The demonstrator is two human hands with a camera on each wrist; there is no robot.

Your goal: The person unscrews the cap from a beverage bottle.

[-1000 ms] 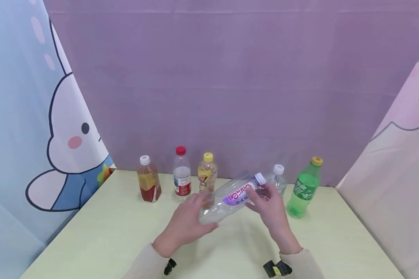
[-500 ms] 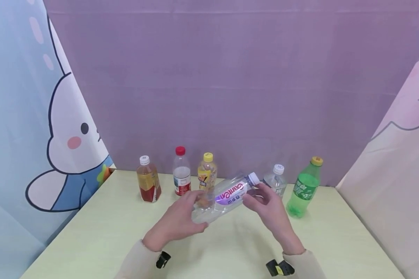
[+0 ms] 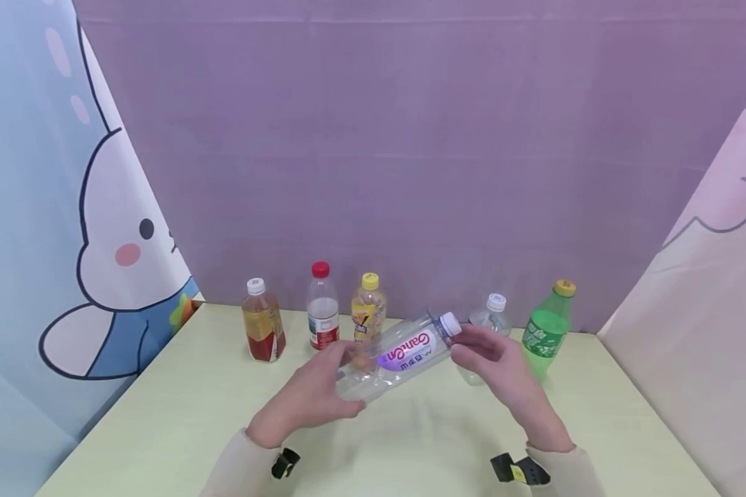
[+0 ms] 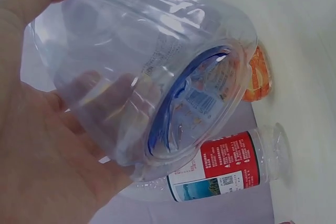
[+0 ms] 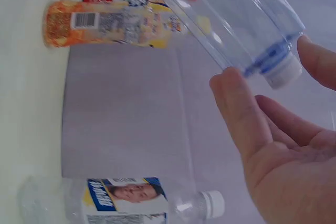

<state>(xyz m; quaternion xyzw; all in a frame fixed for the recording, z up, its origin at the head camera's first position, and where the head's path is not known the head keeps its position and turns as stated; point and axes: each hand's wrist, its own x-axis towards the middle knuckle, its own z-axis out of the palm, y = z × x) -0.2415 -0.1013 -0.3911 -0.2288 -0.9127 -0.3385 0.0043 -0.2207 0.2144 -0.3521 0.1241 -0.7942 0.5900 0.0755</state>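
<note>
A clear plastic water bottle (image 3: 410,351) with a pink and purple label is tilted above the table, its white cap up and to the right. My left hand (image 3: 304,395) grips it around the base. In the left wrist view the thumb and fingers wrap the clear bottle (image 4: 157,40). My right hand (image 3: 510,373) is beside the cap end, fingers loosely extended. From the right wrist, its fingertips and thumb stand apart around the capped neck of the bottle (image 5: 231,19); whether a fingertip touches it I cannot tell.
Along the back stand a brown drink bottle (image 3: 262,324), a red-capped bottle (image 3: 323,310), a yellow-capped bottle (image 3: 369,307), a clear white-capped bottle (image 3: 491,319) and a green bottle (image 3: 547,324). A purple cloth (image 3: 410,152) hangs behind the pale table (image 3: 180,414).
My right hand has come off the bottle's label and moved right, its fingers loosening. My left hand has carried the water bottle slightly left. The standing bottles have not moved.
</note>
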